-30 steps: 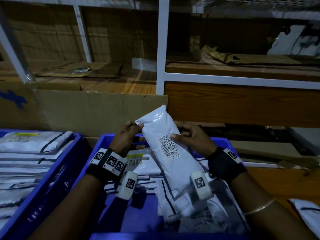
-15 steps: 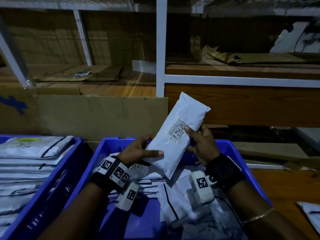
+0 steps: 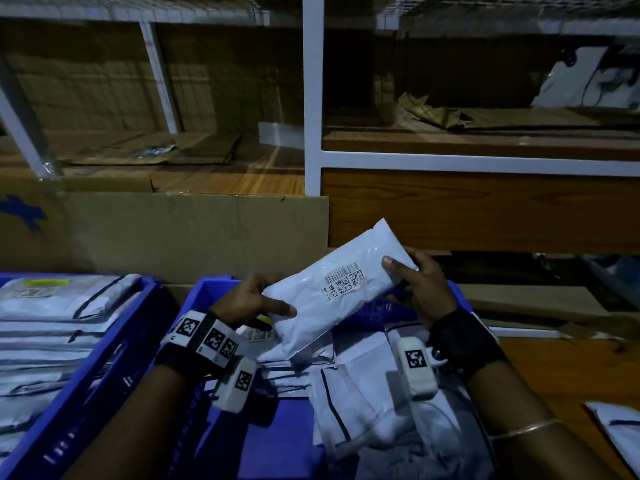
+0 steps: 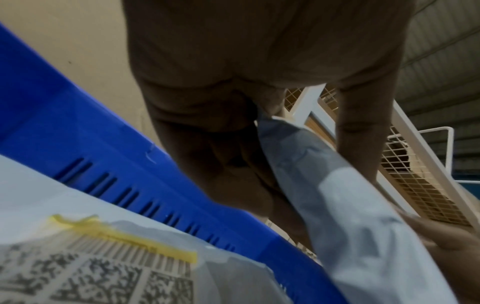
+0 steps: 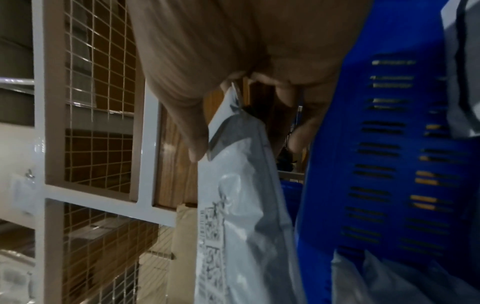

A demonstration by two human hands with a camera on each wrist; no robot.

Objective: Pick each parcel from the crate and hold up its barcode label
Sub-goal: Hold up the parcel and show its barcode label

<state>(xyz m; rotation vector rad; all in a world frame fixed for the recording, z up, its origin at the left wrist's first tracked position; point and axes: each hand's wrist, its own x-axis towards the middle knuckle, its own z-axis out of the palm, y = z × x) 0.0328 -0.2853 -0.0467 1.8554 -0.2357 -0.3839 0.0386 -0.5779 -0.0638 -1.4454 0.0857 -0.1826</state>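
Observation:
A white plastic parcel (image 3: pixel 332 299) hangs tilted above the blue crate (image 3: pixel 207 289), its barcode label (image 3: pixel 344 281) facing up toward me. My left hand (image 3: pixel 249 301) pinches its lower left end, thumb on top. My right hand (image 3: pixel 415 282) grips the upper right end, thumb on the front face. In the left wrist view the parcel (image 4: pixel 345 205) runs between thumb and fingers. The right wrist view shows the parcel (image 5: pixel 241 216) edge-on with its label (image 5: pixel 211 242), pinched at its top corner. More white parcels (image 3: pixel 363 386) lie in the crate.
A second blue crate (image 3: pixel 114 341) at the left holds stacked white parcels (image 3: pixel 52 327). A cardboard sheet (image 3: pixel 173 233) stands behind both crates. White-framed shelving (image 3: pixel 313 98) with wooden boards rises beyond. Another parcel (image 3: pixel 620 431) lies on the wooden surface at right.
The parcel has swung from upright to a flatter, rightward tilt. My right hand has shifted toward its upper right end, and the left hand stays at the lower end.

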